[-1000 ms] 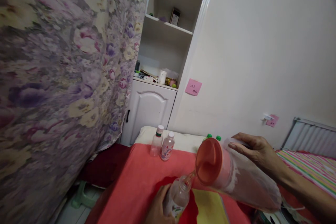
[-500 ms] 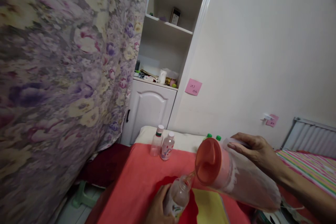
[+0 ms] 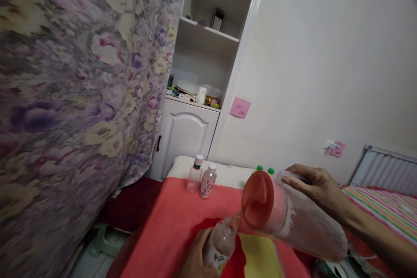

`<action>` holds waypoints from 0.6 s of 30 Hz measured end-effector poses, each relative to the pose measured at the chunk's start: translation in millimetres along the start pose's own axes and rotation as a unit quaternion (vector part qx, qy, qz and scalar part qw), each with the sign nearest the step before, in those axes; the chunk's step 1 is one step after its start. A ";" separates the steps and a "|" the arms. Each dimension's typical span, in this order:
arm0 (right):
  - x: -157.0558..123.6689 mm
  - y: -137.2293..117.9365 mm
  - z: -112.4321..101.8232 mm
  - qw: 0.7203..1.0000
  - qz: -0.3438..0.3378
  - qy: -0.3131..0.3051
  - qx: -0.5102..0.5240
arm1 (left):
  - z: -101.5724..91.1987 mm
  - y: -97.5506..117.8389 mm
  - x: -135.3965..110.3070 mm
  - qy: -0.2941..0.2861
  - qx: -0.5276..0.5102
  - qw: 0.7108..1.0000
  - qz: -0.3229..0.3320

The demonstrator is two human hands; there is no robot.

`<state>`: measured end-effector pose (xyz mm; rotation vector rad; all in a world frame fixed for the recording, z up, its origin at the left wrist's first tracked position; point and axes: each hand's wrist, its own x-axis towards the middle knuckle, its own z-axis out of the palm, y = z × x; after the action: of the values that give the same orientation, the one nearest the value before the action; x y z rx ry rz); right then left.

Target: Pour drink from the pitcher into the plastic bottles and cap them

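While right hand (image 3: 321,189) grips tilted pitcher (image 3: 293,226), left hand (image 3: 195,260) clasps bottle (image 3: 221,243) just beneath it.

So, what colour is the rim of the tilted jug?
Salmon orange. The jug's rim shows best in the head view.

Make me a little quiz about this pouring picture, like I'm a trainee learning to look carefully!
1. True or false: the right hand tips the jug toward the bottle.
2. Which hand has its grip on that bottle? A) the left hand B) the right hand C) neither
3. Fill in: the sticky note is ____ in colour.
Key: 1 true; 2 A; 3 pink.
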<state>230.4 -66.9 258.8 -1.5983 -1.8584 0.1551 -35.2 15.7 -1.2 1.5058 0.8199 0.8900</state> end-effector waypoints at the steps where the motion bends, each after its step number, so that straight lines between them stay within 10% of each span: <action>1: -0.5 -1.4 0.3 1.000 -0.001 0.004 0.000 | -0.4 -0.6 0.1 0.002 -0.002 1.000 0.004; 18: 0.0 -3.2 7.5 1.000 0.012 -0.002 0.003 | 0.8 -7.1 1.1 0.018 -0.005 1.000 0.014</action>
<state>223.6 -65.2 254.6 -1.6175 -1.8415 0.1745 -34.1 17.1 -8.3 1.4994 0.8219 0.9432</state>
